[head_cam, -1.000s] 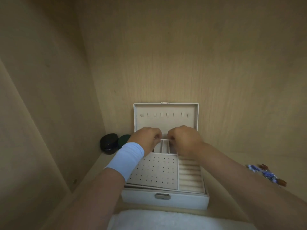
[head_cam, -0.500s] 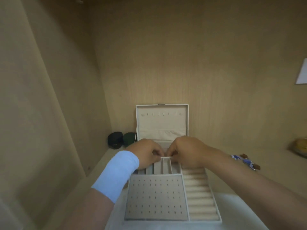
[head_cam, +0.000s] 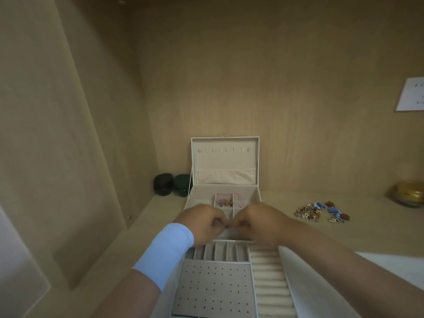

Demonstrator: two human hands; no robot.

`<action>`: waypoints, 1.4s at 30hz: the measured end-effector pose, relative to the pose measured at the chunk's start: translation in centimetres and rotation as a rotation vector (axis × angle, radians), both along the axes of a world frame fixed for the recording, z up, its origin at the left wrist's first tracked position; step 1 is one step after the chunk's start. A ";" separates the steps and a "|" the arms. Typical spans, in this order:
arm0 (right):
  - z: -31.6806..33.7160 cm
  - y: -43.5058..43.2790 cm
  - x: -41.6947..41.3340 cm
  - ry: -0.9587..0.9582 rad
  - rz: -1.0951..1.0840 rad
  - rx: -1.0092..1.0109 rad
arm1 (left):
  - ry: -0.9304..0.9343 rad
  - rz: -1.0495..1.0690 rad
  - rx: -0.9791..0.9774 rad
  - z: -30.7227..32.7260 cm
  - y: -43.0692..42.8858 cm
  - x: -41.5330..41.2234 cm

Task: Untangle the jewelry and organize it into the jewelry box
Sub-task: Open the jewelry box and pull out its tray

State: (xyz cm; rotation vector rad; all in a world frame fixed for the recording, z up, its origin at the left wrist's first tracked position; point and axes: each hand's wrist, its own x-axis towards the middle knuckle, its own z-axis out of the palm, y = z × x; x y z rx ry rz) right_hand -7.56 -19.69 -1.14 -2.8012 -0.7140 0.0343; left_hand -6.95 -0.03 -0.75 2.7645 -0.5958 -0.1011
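Note:
A white jewelry box (head_cam: 199, 196) stands open on the shelf, its lid (head_cam: 226, 157) upright against the back wall. Small colourful jewelry (head_cam: 223, 201) lies in one of its lower compartments. The removable tray (head_cam: 213, 285), with a perforated earring panel, ring rolls and narrow slots, sits nearer to me than the box. My left hand (head_cam: 202, 222) and my right hand (head_cam: 259, 222) meet at the tray's far edge, fingers curled and pinching it. A tangled pile of beaded jewelry (head_cam: 321, 212) lies on the shelf to the right of the box.
A black case (head_cam: 163, 184) and a green case (head_cam: 182, 185) stand in the back left corner. A gold-lidded jar (head_cam: 408, 197) sits at the far right, with a paper sheet (head_cam: 410, 94) on the wall above it. A white cloth (head_cam: 401, 265) lies at the lower right.
Both hands have drawn the tray out of the box toward me, uncovering the lower compartments with jewelry. The view has widened to show the jar and the paper.

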 end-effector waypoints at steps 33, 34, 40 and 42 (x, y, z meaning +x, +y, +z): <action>-0.3 5.3 15.9 0.087 -0.040 -0.481 | 0.000 0.156 -0.120 -3.5 -0.3 15.0; -0.3 5.2 15.9 0.077 -0.029 -0.476 | 0.005 0.156 -0.131 -3.6 -0.2 15.0; -1.1 4.3 16.7 0.148 -0.012 -0.350 | 0.008 0.083 -0.149 -3.3 -0.4 15.2; -1.6 3.8 16.9 0.159 -0.017 -0.239 | 0.004 0.049 -0.151 -3.1 -0.5 15.1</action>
